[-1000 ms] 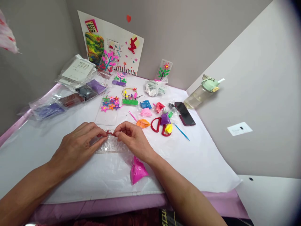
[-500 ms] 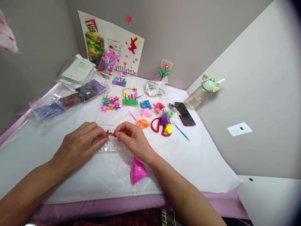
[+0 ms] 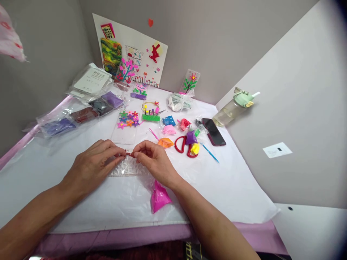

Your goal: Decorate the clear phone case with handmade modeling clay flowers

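Between my two hands is a small piece of reddish-brown clay [image 3: 128, 154], over a clear crinkled plastic sheet [image 3: 126, 169] on the white table cover. My left hand [image 3: 93, 159] pinches the clay's left side with thumb and forefinger. The fingertips of my right hand [image 3: 153, 159] close on its right end. Fingers cover much of the clay, so its full shape is hidden. A bag of bright pink clay [image 3: 159, 198] lies below my right wrist. Just beyond my hands rests a clear phone case [image 3: 124, 135] with colourful clay flowers [image 3: 130, 119].
Red-handled scissors [image 3: 179, 144], small clay bags such as orange [image 3: 166, 143] and purple [image 3: 191, 137], a blue tool [image 3: 210, 153] and a phone [image 3: 214, 132] lie to the right. A bottle [image 3: 230, 108] leans by the wall. Bagged clay [image 3: 84, 115] lines the left side.
The upright bit of brown clay by my left fingertips shows less now, as those fingers have shifted slightly right over it. My right hand stays nearly in place.
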Demonstrator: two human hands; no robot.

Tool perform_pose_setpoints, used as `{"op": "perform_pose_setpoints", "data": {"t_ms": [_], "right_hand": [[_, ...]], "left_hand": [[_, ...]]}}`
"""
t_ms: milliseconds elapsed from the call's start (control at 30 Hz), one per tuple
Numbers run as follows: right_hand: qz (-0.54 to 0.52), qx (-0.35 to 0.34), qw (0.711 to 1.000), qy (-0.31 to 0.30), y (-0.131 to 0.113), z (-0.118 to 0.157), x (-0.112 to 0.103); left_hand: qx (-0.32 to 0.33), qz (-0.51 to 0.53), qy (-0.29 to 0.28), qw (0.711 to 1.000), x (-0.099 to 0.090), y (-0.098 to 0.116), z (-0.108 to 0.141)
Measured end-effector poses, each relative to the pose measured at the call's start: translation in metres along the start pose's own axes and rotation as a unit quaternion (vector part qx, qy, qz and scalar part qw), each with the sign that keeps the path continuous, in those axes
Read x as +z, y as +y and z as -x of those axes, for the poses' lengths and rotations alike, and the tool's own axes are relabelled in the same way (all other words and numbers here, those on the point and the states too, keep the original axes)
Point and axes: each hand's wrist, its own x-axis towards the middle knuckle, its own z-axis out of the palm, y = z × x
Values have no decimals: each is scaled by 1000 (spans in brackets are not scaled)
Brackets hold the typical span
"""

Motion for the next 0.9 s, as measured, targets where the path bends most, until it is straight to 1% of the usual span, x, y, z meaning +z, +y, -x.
{"op": "perform_pose_setpoints", "data": {"t_ms": [100,267,333,467,533,633,700,800,867,900], "right_hand": [[1,2,1000,2,0,0,-1],[10,-5,999,30,3,-1,-2],[14,-17,999,39,4,-1,-3],[10,-15,999,43,2,-1,-4],[8,-12,999,48,1,-1,-4],[16,-13,998,56,-1,-1,-4],[16,-11,998,59,-1,-2,-4],[7,-10,998,69,-1,-3,-6],[-3,-15,996,83,-2,-5,-9],[-13,-18,995,92,-2,-5,-10]], "left_hand": [[-3,2,-1,1000,-3,0,1],[-5,-3,38,999,-19,6,-2],[-4,-11,37,999,-25,8,-4],[-44,8,5,999,-30,6,-6],[-64,11,4,998,-34,2,-7],[-81,-13,-3,997,-42,-6,-11],[-76,-38,-34,996,-48,-12,-14],[-40,-61,-100,992,-56,-17,-21],[-20,-65,-116,991,-58,-13,-30],[-15,-64,-109,992,-59,-10,-35]]}}
